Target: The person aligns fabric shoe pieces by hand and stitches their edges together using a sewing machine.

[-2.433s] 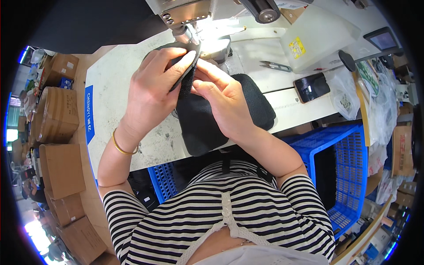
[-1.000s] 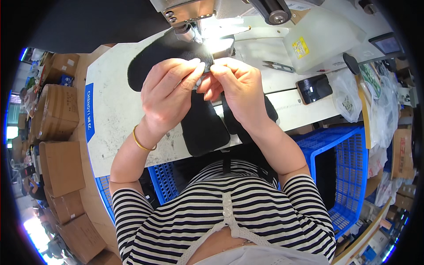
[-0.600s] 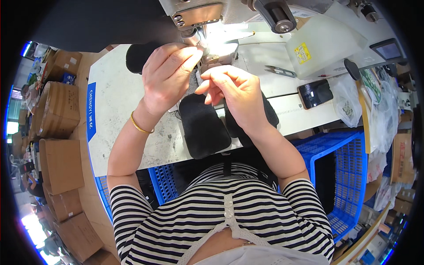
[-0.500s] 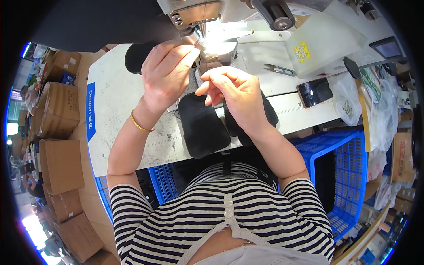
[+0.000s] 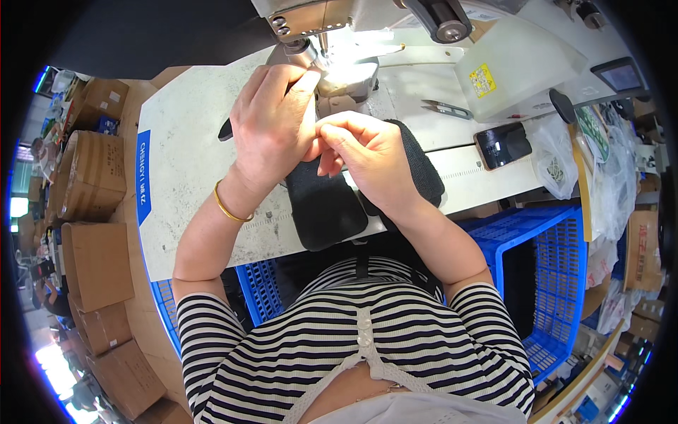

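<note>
The hands have come together since half a second ago, and the black piece (image 5: 225,131) has shifted mostly out of sight behind the left hand (image 5: 270,124).

The left hand is bent just below the head of the sewing machine (image 5: 311,20), a dark bit showing between its thumb and forefinger; what it grips is hidden, so its hold cannot be told. The right hand (image 5: 374,155) has thumb and forefinger pinched together against the left hand; whether anything is between them cannot be told. Only a dark edge of the piece peeks out left of the left hand, above the white table (image 5: 183,184). Two black pads lie near the person: one (image 5: 328,215) below the hands, the other (image 5: 422,169) partly under the right hand and wrist. Snips (image 5: 448,109) and a phone (image 5: 503,146) lie to the right.
</note>
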`<control>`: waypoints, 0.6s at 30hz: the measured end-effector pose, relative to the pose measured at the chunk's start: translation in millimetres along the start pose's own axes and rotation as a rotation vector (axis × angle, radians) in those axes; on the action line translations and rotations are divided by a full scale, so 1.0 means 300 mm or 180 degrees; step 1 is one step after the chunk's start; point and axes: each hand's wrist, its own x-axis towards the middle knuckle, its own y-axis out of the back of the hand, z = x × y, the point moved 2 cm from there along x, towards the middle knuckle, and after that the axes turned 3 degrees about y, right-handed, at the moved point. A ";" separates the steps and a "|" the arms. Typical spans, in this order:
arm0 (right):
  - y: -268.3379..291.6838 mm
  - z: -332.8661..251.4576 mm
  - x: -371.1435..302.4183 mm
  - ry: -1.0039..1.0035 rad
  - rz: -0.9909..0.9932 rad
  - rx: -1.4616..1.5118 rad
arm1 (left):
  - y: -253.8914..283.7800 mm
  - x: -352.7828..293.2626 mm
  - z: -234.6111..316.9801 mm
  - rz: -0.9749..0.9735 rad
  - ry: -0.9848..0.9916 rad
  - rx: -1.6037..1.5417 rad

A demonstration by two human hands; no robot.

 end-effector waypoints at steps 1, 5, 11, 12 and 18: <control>-0.004 -0.002 -0.001 -0.0001 -0.0008 -0.0009 | 0.000 0.000 -0.002 0.0003 0.0000 -0.0013; -0.007 -0.004 -0.004 0.0015 -0.0033 -0.0055 | -0.003 0.002 -0.002 0.0087 -0.0031 -0.0048; 0.009 0.010 -0.020 -0.0151 -0.0084 0.0021 | 0.004 -0.059 -0.059 0.0121 -0.0405 0.0320; 0.013 0.007 -0.020 -0.0143 -0.0086 0.0027 | 0.009 -0.098 -0.106 -0.0061 -0.0503 0.0433; 0.003 0.002 0.000 0.0033 -0.0111 -0.0209 | 0.049 -0.128 -0.203 -0.0820 -0.0302 -0.0127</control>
